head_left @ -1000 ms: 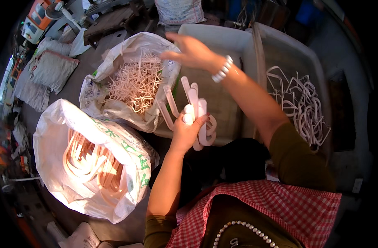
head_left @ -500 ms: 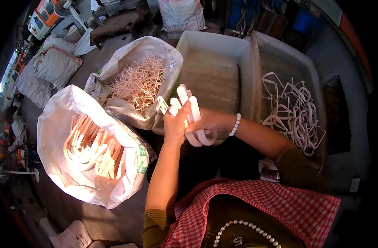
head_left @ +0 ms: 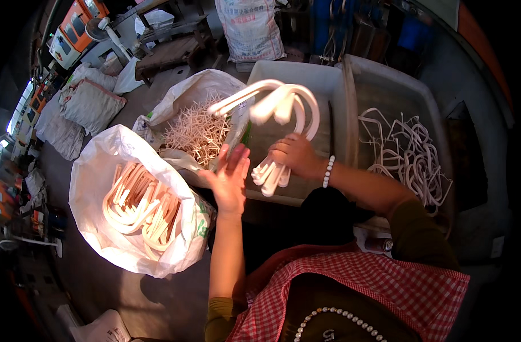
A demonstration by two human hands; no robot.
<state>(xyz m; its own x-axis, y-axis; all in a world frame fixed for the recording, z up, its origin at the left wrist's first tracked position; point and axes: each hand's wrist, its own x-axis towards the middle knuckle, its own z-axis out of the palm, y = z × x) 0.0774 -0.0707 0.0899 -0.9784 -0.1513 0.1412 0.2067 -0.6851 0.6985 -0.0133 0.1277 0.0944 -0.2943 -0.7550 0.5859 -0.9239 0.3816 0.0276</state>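
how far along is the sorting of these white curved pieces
Done: the near white sack already holds a pile of curved pieces, and the second bag holds thin trimmed sticks. In hand: the right hand has a bundle of curved pieces in its grip, the left hand open beside it. Left: a tangle of pieces lies in the right grey tub.

Two sacks [head_left: 129, 228] left of two side-by-side bins [head_left: 351, 91].
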